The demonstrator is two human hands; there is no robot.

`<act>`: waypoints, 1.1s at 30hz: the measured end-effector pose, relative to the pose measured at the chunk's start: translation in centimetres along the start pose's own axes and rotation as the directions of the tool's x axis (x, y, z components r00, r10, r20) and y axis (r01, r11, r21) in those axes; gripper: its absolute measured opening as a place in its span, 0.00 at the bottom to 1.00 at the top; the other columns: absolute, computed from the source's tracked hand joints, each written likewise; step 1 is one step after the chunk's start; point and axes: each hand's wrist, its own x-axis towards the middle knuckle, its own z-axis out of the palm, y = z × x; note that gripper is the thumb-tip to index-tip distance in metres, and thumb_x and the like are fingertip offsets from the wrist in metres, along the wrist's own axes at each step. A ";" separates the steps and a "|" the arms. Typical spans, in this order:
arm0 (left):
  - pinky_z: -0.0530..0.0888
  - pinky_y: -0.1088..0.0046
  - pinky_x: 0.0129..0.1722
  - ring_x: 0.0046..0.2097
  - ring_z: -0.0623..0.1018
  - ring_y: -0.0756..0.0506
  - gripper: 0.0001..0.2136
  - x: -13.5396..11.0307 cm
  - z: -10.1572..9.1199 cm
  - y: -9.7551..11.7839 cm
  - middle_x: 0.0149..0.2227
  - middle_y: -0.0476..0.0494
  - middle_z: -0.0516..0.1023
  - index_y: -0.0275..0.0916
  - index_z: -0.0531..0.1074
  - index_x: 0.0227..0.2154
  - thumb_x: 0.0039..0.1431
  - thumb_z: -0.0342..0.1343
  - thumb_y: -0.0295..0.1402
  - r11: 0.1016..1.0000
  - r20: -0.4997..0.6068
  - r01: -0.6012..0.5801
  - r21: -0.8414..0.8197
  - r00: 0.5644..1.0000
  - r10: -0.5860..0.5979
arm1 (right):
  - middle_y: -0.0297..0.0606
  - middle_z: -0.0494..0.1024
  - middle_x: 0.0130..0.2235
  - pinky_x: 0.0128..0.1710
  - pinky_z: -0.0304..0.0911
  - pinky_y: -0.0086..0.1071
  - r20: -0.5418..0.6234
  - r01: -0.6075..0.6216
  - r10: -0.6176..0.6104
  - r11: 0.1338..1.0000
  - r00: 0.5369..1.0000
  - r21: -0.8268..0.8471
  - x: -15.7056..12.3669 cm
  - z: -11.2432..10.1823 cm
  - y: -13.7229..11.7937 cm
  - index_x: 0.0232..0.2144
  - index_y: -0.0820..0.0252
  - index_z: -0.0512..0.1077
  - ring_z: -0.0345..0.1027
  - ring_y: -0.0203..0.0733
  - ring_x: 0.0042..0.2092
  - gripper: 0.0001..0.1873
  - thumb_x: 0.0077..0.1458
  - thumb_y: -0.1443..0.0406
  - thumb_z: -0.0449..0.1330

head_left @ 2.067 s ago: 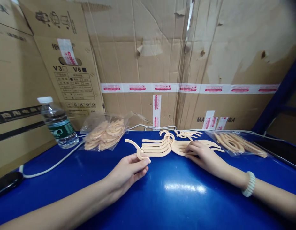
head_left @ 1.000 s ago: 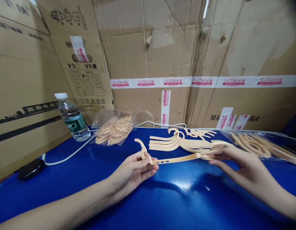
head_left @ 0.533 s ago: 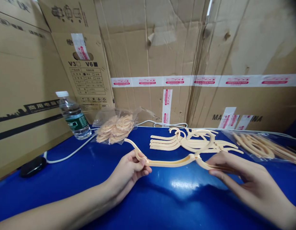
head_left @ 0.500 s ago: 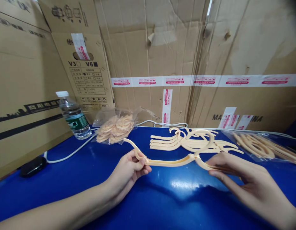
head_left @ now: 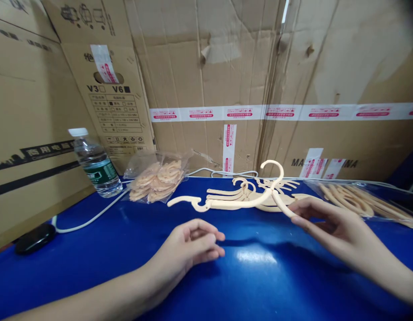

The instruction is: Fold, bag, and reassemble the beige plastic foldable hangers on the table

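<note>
A beige plastic folding hanger (head_left: 238,203) hangs in the air with its hook up, gripped at one arm by my right hand (head_left: 336,232). Its other arm stretches out to the left and ends in a notched, curved tip. Below that arm my left hand (head_left: 196,243) is apart from the hanger, fingers loosely curled with gaps between them and nothing held. Behind the held hanger, several more beige hangers (head_left: 222,192) lie on the blue tabletop (head_left: 246,285), partly covered by it.
Clear bags of small beige parts (head_left: 159,180) and of larger beige hanger pieces (head_left: 363,203) lie at the back. A water bottle (head_left: 99,171), a black mouse-like object (head_left: 35,238) and a white cable (head_left: 89,223) are at left. Cardboard boxes (head_left: 199,80) wall the table.
My left hand has let go of the hanger and dropped slightly. My right hand has turned the hanger, so its hook now points up and its left arm shows side-on.
</note>
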 end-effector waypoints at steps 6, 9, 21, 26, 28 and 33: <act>0.68 0.60 0.58 0.54 0.77 0.36 0.10 -2.7 0.8 -0.9 0.46 0.39 0.83 0.46 0.82 0.40 0.63 0.56 0.29 0.558 0.588 -0.641 0.527 0.749 0.305 | 0.38 0.79 0.31 0.28 0.69 0.32 0.303 -0.009 0.034 0.996 0.952 -0.084 0.0 -0.5 0.1 0.32 0.56 0.73 0.73 0.42 0.31 0.11 0.61 0.57 0.56; 0.60 0.54 0.63 0.58 0.74 0.35 0.16 -2.4 0.3 -2.4 0.52 0.43 0.80 0.52 0.76 0.53 0.68 0.50 0.31 0.358 0.642 -0.753 0.552 0.658 0.393 | 0.37 0.78 0.30 0.29 0.67 0.32 0.403 0.039 0.041 0.981 0.914 -0.189 -0.5 0.0 -0.3 0.29 0.57 0.72 0.72 0.40 0.30 0.09 0.60 0.62 0.56; 0.62 0.54 0.63 0.61 0.69 0.31 0.21 -1.5 -0.1 -1.8 0.60 0.38 0.71 0.47 0.74 0.55 0.59 0.62 0.37 0.265 0.609 -0.694 0.669 0.717 0.339 | 0.34 0.74 0.27 0.24 0.58 0.27 0.407 0.123 0.023 0.937 0.913 -0.328 -0.3 0.4 -0.1 0.28 0.58 0.73 0.64 0.35 0.25 0.06 0.56 0.70 0.58; 0.58 0.49 0.64 0.64 0.64 0.29 0.22 -1.8 0.6 -0.1 0.63 0.37 0.67 0.47 0.74 0.55 0.56 0.64 0.36 0.343 0.530 -0.584 0.736 0.812 0.246 | 0.35 0.74 0.30 0.26 0.59 0.28 0.324 0.149 -0.043 0.938 0.945 -0.312 0.0 1.2 1.0 0.31 0.59 0.73 0.63 0.34 0.25 0.05 0.58 0.67 0.57; 0.55 0.48 0.65 0.65 0.63 0.29 0.23 -1.7 0.5 -0.7 0.63 0.38 0.68 0.48 0.75 0.54 0.54 0.65 0.35 0.388 0.497 -0.581 0.715 0.813 0.303 | 0.36 0.75 0.30 0.26 0.59 0.29 0.300 0.160 -0.065 0.940 0.952 -0.303 0.1 1.4 1.4 0.31 0.58 0.73 0.63 0.35 0.24 0.06 0.59 0.67 0.57; 0.49 0.46 0.66 0.66 0.61 0.30 0.24 -1.5 0.3 -1.8 0.64 0.41 0.66 0.50 0.74 0.55 0.53 0.66 0.34 0.395 0.462 -0.582 0.711 0.810 0.363 | 0.36 0.75 0.30 0.27 0.60 0.30 0.287 0.144 -0.054 0.942 0.957 -0.302 0.5 1.0 1.5 0.33 0.58 0.74 0.65 0.36 0.25 0.06 0.60 0.63 0.58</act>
